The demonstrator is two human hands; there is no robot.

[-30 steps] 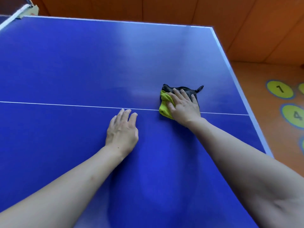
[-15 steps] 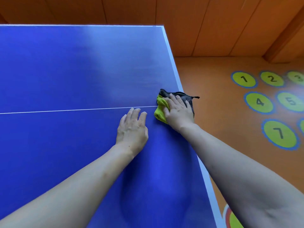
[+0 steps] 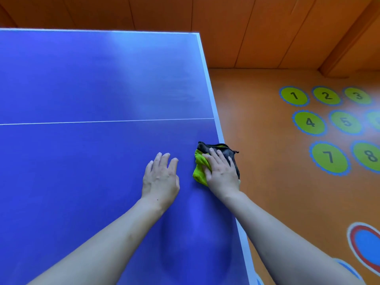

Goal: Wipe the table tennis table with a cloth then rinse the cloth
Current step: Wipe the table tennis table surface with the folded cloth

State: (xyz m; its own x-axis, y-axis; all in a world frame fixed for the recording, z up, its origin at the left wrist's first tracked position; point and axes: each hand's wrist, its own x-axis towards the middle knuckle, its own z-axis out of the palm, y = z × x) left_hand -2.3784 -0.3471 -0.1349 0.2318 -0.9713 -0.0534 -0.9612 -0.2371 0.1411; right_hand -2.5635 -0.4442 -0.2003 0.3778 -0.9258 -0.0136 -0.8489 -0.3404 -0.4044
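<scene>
The right hand (image 3: pixel 221 173) lay spread flat, its grip pressing the cloth (image 3: pixel 200 169) onto the blue worktop (image 3: pixel 92 79) at its right edge; the left hand (image 3: pixel 160 179) rested open just beside. Wiping looked under way, rinsing not yet begun.

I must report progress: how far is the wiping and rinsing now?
Done: cannot tell; the table shows no clear wiped marks. In hand: the right hand presses the cloth at the table's right edge; the left hand rests flat. Left: rinsing; no water in view.
</scene>
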